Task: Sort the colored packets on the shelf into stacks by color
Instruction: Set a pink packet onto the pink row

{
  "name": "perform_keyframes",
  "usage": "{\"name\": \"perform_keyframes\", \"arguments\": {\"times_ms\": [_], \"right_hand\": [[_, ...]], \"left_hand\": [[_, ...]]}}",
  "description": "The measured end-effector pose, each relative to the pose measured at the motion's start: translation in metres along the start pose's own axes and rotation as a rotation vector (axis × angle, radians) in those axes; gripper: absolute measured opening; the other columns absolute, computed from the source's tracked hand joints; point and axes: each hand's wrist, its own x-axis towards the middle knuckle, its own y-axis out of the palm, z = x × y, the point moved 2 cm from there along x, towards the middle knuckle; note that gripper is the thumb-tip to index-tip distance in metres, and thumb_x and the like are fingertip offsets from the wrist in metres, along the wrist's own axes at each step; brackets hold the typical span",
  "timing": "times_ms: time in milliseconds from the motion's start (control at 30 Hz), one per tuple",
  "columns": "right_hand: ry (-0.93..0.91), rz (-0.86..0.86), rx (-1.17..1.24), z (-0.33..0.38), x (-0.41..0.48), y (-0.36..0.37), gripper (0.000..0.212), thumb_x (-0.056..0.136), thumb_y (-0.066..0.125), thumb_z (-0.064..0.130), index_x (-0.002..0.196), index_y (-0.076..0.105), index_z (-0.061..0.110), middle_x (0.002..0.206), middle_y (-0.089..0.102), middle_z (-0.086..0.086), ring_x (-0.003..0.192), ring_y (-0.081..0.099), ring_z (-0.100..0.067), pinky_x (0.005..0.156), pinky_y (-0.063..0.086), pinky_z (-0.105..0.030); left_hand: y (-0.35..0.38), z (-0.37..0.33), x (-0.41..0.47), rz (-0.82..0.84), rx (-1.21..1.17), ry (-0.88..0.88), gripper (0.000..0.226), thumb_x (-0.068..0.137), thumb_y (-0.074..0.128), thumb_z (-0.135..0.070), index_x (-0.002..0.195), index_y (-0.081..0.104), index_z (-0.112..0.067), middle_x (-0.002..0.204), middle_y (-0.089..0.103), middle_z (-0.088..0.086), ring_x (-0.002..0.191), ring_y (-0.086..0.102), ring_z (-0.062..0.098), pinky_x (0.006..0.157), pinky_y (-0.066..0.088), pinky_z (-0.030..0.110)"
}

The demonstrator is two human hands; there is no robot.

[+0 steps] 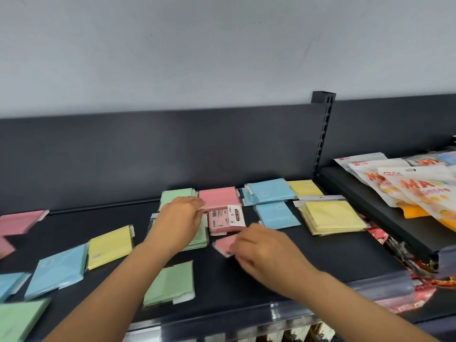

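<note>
I'm on the pinks: my right hand [261, 245] pinches a loose pink packet [223, 244] just short of the pink stack [225, 222] beyond its fingertips, while my left hand [182, 217] lies straight-fingered over the green stack [200, 240], so next I'd set it squarely on top.

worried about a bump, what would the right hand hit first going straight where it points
Likely the stack of flat green plastic-wrapped packets under the left hand: the right hand, pinching a flat pink packet, points left at it. Depth is unclear.
</note>
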Motion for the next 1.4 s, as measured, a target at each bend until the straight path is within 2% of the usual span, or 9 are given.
{"name": "perform_keyframes", "arguments": {"times_ms": [133,267,367,433,600,900,1000,1167,1400], "right_hand": [[-0.013,0.187,0.049,0.019,0.007,0.023,0.017,0.076,0.068,0.036,0.077,0.07,0.019,0.079,0.062,0.005,0.076,0.058,-0.015,0.056,0.052,-0.027],[0.206,0.358,0.237,0.014,0.015,0.026,0.05,0.079,0.06,0.06,0.108,0.068,0.02,0.115,0.061,0.008,0.11,0.047,-0.01,0.09,0.046,-0.032],[0.302,0.428,0.317,-0.003,0.015,0.02,0.053,0.079,0.063,0.055,0.125,0.059,0.028,0.141,0.045,0.015,0.134,0.029,-0.004,0.111,0.029,-0.029],[0.313,0.56,0.342,-0.012,0.012,0.019,0.056,0.082,0.064,0.047,0.134,0.049,0.034,0.15,0.03,0.019,0.14,0.017,0.0,0.116,0.018,-0.028],[0.303,0.6,0.225,-0.008,0.009,0.021,0.057,0.087,0.06,0.043,0.14,0.041,0.035,0.15,0.028,0.017,0.138,0.022,-0.007,0.113,0.021,-0.026],[0.361,0.571,0.142,0.002,0.016,0.013,0.06,0.079,0.058,0.061,0.126,0.058,0.025,0.123,0.051,0.004,0.115,0.047,-0.016,0.094,0.043,-0.034],[0.385,0.494,0.184,0.003,0.023,0.012,0.06,0.082,0.05,0.063,0.129,0.054,0.026,0.13,0.049,0.007,0.121,0.044,-0.015,0.101,0.04,-0.036],[0.36,0.31,0.244,0.018,0.047,0.013,0.058,0.087,0.05,0.055,0.138,0.044,0.026,0.139,0.041,0.012,0.129,0.036,-0.009,0.109,0.032,-0.028],[0.281,0.326,0.303,0.069,0.097,0.037,0.059,0.09,0.048,0.052,0.141,0.037,0.027,0.146,0.035,0.008,0.136,0.028,-0.011,0.111,0.025,-0.028]], "left_hand": [[-0.005,0.007,-0.01,-0.026,-0.041,-0.012,0.031,0.094,0.049,-0.022,0.123,0.06,-0.019,0.126,0.061,-0.003,0.118,0.054,0.019,0.099,0.042,0.033],[-0.01,0.013,-0.02,-0.03,-0.071,-0.036,0.032,0.094,0.049,-0.022,0.125,0.059,-0.019,0.128,0.06,-0.002,0.121,0.051,0.019,0.1,0.041,0.034],[-0.014,0.021,-0.026,-0.044,-0.078,-0.064,0.032,0.095,0.048,-0.022,0.125,0.059,-0.02,0.129,0.059,-0.004,0.123,0.049,0.017,0.1,0.04,0.032],[-0.015,0.027,-0.029,-0.051,-0.088,-0.078,0.032,0.095,0.048,-0.022,0.124,0.06,-0.02,0.129,0.059,-0.005,0.123,0.049,0.016,0.101,0.039,0.032],[-0.016,0.032,-0.034,-0.038,-0.1,-0.088,0.031,0.095,0.047,-0.021,0.123,0.06,-0.02,0.128,0.059,-0.005,0.122,0.049,0.017,0.102,0.041,0.034],[-0.015,0.036,-0.052,-0.023,-0.079,-0.118,0.031,0.094,0.048,-0.022,0.124,0.06,-0.02,0.129,0.058,-0.007,0.124,0.048,0.016,0.101,0.042,0.037],[-0.019,0.04,-0.058,-0.047,-0.07,-0.132,0.031,0.094,0.049,-0.022,0.123,0.06,-0.02,0.129,0.058,-0.007,0.122,0.048,0.017,0.1,0.043,0.037],[-0.03,0.053,-0.075,-0.074,-0.043,-0.169,0.03,0.093,0.049,-0.022,0.12,0.062,-0.02,0.126,0.061,-0.006,0.118,0.051,0.018,0.097,0.044,0.033],[-0.062,0.111,-0.113,-0.124,-0.005,-0.25,0.031,0.094,0.049,-0.025,0.123,0.06,-0.022,0.128,0.058,-0.008,0.121,0.049,0.016,0.1,0.039,0.031]]}}
